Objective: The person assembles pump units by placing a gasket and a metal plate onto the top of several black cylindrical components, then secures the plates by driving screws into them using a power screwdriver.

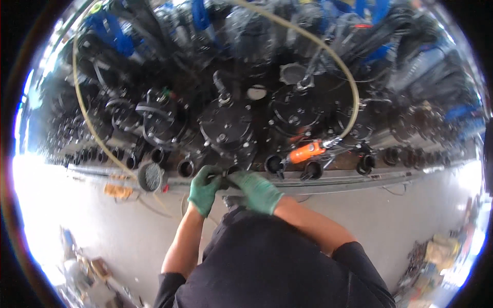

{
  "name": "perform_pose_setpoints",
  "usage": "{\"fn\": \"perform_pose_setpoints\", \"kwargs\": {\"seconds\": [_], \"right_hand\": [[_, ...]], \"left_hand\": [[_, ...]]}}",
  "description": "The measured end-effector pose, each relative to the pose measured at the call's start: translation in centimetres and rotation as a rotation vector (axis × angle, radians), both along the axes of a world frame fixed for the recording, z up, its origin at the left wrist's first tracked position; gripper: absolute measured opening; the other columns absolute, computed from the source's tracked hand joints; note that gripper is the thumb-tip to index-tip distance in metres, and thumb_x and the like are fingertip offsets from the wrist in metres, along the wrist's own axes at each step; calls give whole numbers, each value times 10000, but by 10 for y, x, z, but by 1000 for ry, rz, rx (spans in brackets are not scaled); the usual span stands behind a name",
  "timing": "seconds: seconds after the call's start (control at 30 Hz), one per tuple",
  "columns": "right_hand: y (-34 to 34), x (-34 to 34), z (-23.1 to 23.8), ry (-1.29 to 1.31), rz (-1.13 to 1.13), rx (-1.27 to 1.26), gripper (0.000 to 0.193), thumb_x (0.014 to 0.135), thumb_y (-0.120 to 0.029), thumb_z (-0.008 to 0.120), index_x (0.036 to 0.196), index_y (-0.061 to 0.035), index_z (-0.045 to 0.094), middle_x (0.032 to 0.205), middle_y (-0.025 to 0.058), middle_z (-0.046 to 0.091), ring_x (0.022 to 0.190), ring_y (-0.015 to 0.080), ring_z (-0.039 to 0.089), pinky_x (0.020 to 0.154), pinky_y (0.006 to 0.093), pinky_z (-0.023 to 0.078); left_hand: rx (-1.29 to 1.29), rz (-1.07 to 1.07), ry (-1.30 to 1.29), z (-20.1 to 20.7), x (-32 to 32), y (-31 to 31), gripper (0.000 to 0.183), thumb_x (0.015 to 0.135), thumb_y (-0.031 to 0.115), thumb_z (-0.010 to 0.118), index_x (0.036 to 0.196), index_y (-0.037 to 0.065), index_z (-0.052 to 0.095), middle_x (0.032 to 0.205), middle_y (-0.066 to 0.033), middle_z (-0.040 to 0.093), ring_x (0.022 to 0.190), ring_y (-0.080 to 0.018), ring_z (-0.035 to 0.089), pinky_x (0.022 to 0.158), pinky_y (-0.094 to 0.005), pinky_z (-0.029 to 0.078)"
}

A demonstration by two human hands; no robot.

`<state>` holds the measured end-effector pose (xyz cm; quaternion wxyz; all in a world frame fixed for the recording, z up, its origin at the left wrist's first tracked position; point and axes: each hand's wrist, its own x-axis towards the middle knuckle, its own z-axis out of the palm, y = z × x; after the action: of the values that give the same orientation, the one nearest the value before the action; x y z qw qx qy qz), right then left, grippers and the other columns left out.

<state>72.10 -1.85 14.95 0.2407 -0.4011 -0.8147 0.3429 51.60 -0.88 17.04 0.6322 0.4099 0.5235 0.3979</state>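
Both my hands wear green gloves and meet close together at the near edge of the bench, in front of a black round-topped pump (225,123). My left hand (203,191) curls its fingers round a small dark part that I cannot make out. From the right, my right hand (258,192) reaches to the same spot with its fingers bent together, slightly blurred; what they grip is hidden. Just beyond my fingertips is the pump's round black outlet (234,169), partly covered. An orange power tool (307,152) lies to the right, touched by neither hand.
More black pumps (295,110) stand in a row along the bench (328,186). A pale yellow hose (354,87) arches above them. A container of small grey hardware (151,177) sits left of my hands, near an orange-brown block (118,191). Black cables (138,25) are bundled behind.
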Motion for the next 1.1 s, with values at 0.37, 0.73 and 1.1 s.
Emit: {"fn": "perform_pose_setpoints", "kwargs": {"seconds": [0.37, 0.73, 1.1], "right_hand": [[53, 173, 244, 332, -909, 519, 258, 1007, -166, 659, 1168, 30, 701, 1017, 128, 754, 901, 195, 736, 796, 312, 597], [250, 308, 224, 552, -1239, 162, 224, 872, -227, 824, 1014, -105, 701, 779, 31, 680, 490, 147, 589, 384, 271, 469], [189, 248, 275, 427, -765, 373, 342, 933, -272, 786, 1117, -2, 684, 936, 50, 741, 834, 157, 676, 784, 320, 551]], "left_hand": [[335, -27, 103, 83, -28, 18, 461, 843, -35, 435, 1255, 2, 639, 959, -20, 572, 647, -62, 463, 603, -215, 425], [773, -149, 685, 144, 48, 105, 584, 806, -116, 549, 1305, 170, 653, 1304, -118, 567, 1026, -344, 675, 906, -399, 572], [785, -267, 1323, 155, 63, 98, 632, 872, 76, 656, 1457, 284, 543, 1459, -117, 523, 974, -359, 714, 820, -474, 607]]}}
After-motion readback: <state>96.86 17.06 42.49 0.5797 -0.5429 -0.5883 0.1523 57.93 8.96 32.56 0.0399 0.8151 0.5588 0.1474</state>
